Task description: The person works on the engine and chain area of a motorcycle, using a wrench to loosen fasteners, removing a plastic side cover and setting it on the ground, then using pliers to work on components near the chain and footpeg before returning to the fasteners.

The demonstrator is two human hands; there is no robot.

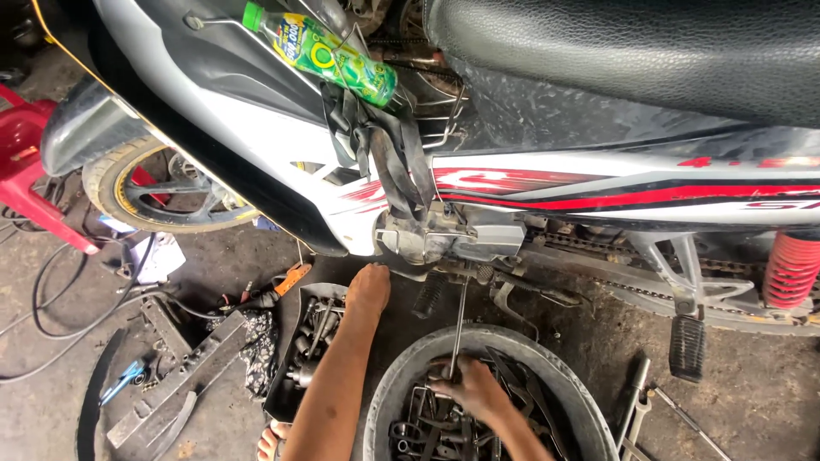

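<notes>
the motorcycle body (282,128) is white with red and black stripes along its side, under a black textured seat (632,51). the rear spring (793,269) is bright red. a green bottle (320,51) with a yellow and white label and green cap lies on the frame. the front tyre (128,201) is black with a yellowish rim. a red plastic chair (30,162) stands at the left edge. the round basin (547,367) is grey, filled with dark metal tools. the floor (752,401) is stained grey-brown.
</notes>
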